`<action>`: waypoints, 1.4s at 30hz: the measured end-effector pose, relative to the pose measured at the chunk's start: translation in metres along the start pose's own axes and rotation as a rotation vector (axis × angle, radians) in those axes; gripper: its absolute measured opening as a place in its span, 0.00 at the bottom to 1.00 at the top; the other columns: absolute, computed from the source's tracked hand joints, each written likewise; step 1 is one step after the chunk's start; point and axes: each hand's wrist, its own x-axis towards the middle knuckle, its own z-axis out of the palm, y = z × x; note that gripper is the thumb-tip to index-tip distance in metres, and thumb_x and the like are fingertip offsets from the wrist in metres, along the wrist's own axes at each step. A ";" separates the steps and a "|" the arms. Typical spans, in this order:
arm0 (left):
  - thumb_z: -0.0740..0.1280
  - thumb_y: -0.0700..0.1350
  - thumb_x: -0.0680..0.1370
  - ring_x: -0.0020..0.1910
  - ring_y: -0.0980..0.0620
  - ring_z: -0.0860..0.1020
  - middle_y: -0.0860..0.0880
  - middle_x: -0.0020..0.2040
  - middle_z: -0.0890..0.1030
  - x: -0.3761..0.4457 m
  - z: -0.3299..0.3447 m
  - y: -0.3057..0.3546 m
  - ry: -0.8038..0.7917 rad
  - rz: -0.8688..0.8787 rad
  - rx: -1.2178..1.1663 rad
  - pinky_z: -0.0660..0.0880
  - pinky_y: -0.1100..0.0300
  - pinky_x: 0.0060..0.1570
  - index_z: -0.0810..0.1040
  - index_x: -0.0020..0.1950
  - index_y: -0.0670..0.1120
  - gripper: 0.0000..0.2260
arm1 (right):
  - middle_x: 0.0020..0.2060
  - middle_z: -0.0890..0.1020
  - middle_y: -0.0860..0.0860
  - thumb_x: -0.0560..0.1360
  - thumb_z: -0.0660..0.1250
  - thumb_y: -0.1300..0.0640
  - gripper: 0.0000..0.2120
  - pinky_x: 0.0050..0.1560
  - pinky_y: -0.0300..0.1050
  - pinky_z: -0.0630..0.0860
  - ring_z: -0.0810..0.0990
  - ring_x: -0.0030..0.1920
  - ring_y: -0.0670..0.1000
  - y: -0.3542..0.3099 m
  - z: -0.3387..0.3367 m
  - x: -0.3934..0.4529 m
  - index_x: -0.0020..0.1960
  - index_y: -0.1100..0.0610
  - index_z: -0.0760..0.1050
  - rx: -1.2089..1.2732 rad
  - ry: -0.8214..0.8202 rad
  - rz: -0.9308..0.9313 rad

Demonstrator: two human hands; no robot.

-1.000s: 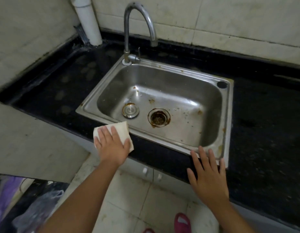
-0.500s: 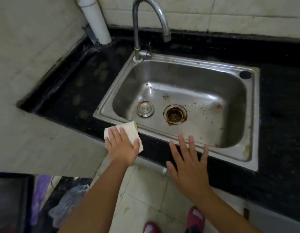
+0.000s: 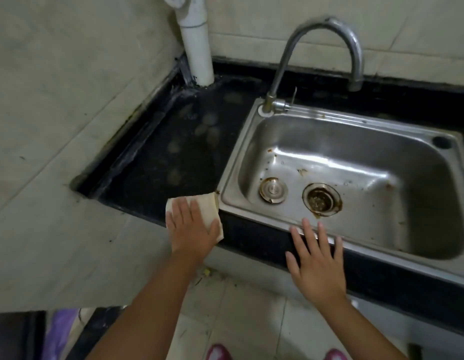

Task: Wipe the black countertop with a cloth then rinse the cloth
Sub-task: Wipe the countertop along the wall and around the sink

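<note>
Both hands have slid to the left along the front strip of the black countertop (image 3: 173,152) since the earlier pictures, and the right hand is much closer to the left one now. My left hand (image 3: 190,227) lies flat on the cloth (image 3: 209,207), fingers straight and close together, pressing it down. It does not curl around it. The cloth sits at the front edge of the counter, just beside the near left corner of the sink (image 3: 251,131); I cannot tell if it touches the rim. My right hand (image 3: 318,263) holds nothing. Its fingers are straight and spread wide, with the tips on the sink's front rim.

What matters for the next wipe: the cloth is right under my left fingers, and the dirty patch with pale smudges lies ahead of them, toward the wall and the white pipe (image 3: 197,48). The cloth's long side runs left to right. My left hand is the nearer one, so I think it should push forward.

I count one cloth, one sink, one tap (image 3: 316,29), two hands.
</note>
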 end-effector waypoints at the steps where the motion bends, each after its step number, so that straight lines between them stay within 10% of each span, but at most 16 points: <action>1: 0.33 0.63 0.65 0.74 0.40 0.43 0.37 0.75 0.47 0.008 -0.002 -0.009 0.014 0.016 -0.006 0.39 0.46 0.71 0.47 0.75 0.39 0.44 | 0.65 0.75 0.56 0.80 0.36 0.42 0.31 0.64 0.60 0.53 0.62 0.67 0.58 -0.002 -0.001 0.000 0.65 0.54 0.71 -0.005 -0.004 0.011; 14: 0.50 0.57 0.79 0.74 0.41 0.42 0.38 0.75 0.43 0.054 -0.024 -0.047 -0.075 0.113 0.076 0.41 0.47 0.71 0.43 0.75 0.41 0.31 | 0.66 0.74 0.56 0.79 0.36 0.42 0.26 0.65 0.58 0.53 0.60 0.68 0.57 -0.010 -0.005 0.002 0.68 0.51 0.62 -0.110 -0.018 0.042; 21: 0.36 0.60 0.75 0.74 0.41 0.38 0.38 0.75 0.39 0.015 -0.013 -0.036 -0.102 0.118 0.066 0.36 0.46 0.70 0.39 0.74 0.41 0.34 | 0.65 0.74 0.55 0.79 0.36 0.41 0.27 0.72 0.49 0.37 0.61 0.68 0.57 -0.011 -0.008 0.004 0.68 0.51 0.62 -0.088 -0.019 0.055; 25: 0.45 0.57 0.80 0.73 0.41 0.37 0.38 0.75 0.38 0.007 -0.010 -0.014 -0.118 0.148 0.068 0.35 0.45 0.70 0.37 0.74 0.41 0.31 | 0.65 0.74 0.55 0.79 0.36 0.41 0.27 0.70 0.51 0.42 0.61 0.67 0.58 -0.011 -0.008 0.003 0.67 0.51 0.62 -0.085 -0.017 0.048; 29: 0.32 0.64 0.67 0.74 0.41 0.39 0.38 0.75 0.41 0.031 -0.011 -0.038 -0.085 0.243 0.069 0.36 0.47 0.70 0.41 0.75 0.42 0.41 | 0.64 0.75 0.57 0.80 0.36 0.41 0.27 0.68 0.57 0.49 0.61 0.67 0.58 -0.016 -0.009 0.005 0.67 0.52 0.63 -0.103 -0.003 0.066; 38: 0.51 0.57 0.79 0.74 0.42 0.42 0.39 0.75 0.44 0.088 -0.035 -0.109 -0.076 -0.010 0.059 0.41 0.49 0.71 0.45 0.75 0.43 0.31 | 0.69 0.65 0.51 0.80 0.36 0.43 0.25 0.69 0.59 0.44 0.59 0.70 0.56 -0.073 -0.016 0.011 0.68 0.49 0.62 -0.051 0.093 -0.085; 42: 0.49 0.57 0.80 0.74 0.42 0.41 0.38 0.75 0.42 0.101 -0.041 -0.128 -0.111 -0.065 0.074 0.41 0.48 0.72 0.43 0.75 0.42 0.30 | 0.70 0.63 0.51 0.80 0.36 0.44 0.24 0.69 0.57 0.42 0.42 0.76 0.53 -0.118 -0.009 0.047 0.69 0.49 0.61 0.015 0.107 -0.130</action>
